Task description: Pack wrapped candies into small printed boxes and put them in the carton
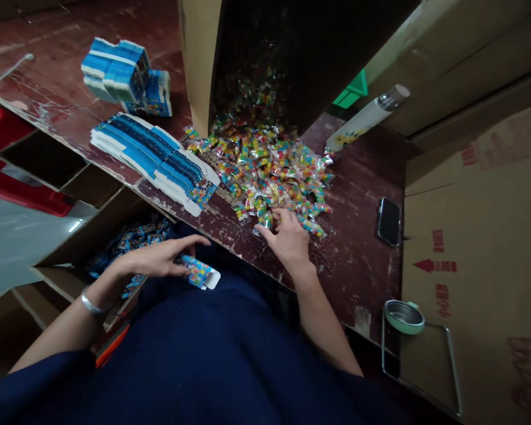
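My left hand (161, 258), over my lap, holds a small blue printed candy box (199, 273) with a white end flap standing open. At the near edge of a heap of clear candy packets (269, 162), my right hand (289, 241) has its thumb and fingers closed around one candy packet (264, 222) filled with coloured candies. Left of the heap lies a fanned row of flat blue cartons (154, 156). Behind that row, more flat cartons (115, 65) are stacked in bundles.
The heap spills from a large cardboard box (199, 65) on the dark red table (349, 200). A white bottle (363, 121), a phone (388, 222) and a green-rimmed cup (405, 317) are to the right. Below left, an open carton holds several blue boxes (141, 239).
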`<state>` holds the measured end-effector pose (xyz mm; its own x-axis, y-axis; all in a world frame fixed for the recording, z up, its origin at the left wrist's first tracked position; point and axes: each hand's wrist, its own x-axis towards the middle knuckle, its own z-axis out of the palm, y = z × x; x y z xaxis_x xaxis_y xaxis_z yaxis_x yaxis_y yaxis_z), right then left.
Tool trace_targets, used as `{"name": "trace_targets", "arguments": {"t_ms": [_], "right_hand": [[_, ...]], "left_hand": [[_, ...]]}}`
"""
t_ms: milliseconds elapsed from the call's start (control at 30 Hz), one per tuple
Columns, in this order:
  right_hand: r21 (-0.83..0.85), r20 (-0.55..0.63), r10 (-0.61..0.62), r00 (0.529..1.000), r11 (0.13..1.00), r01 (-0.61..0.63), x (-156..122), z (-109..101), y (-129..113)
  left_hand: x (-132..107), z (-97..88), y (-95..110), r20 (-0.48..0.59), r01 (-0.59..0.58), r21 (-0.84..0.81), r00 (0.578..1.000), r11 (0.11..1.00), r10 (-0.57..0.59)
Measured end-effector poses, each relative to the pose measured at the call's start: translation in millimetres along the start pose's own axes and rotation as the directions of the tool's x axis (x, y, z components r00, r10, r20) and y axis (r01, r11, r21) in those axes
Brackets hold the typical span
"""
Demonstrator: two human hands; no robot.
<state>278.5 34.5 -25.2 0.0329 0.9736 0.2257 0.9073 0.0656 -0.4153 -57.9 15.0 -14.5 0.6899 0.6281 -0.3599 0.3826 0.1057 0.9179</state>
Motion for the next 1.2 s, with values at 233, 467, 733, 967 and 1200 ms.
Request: {"name": "trace_targets", "arguments": {"t_ms": [233,467,733,967,1200], "right_hand": [[0.034,0.039,0.001,0.999,0.999,-0.002,4.2,3.3,8.6],[0.462,-0.094,0.089,0.992,0.886,-0.036,10.3,-12.8,-3.3],[0.653,-0.148,-0.156,0.977,0.727,0.215,-3.5,-14.5,-67.6],[0.588,0.072,-0.405,0.912,0.755,0.289,1.7,-19.5,-60.3],[0.826,0.151,-0.12,0.981,0.56,-0.059,-22.2,10.8,-64.4]], "left_hand": [[7.9,5.4,9.7,0.029,0.0,-0.088,1.0,0.996,0.003],[43.5,39.2,10.9,-0.336,-0.134,-0.267,0.941,0.954,0.038],[55.8,58.2,20.0,-0.455,-0.272,-0.406,0.888,0.873,0.065],[52.0,64.3,23.2,-0.62,-0.413,-0.418,0.781,0.809,0.079],[49.4,63.3,23.9,-0.615,-0.461,-0.457,0.782,0.76,0.105]]}}
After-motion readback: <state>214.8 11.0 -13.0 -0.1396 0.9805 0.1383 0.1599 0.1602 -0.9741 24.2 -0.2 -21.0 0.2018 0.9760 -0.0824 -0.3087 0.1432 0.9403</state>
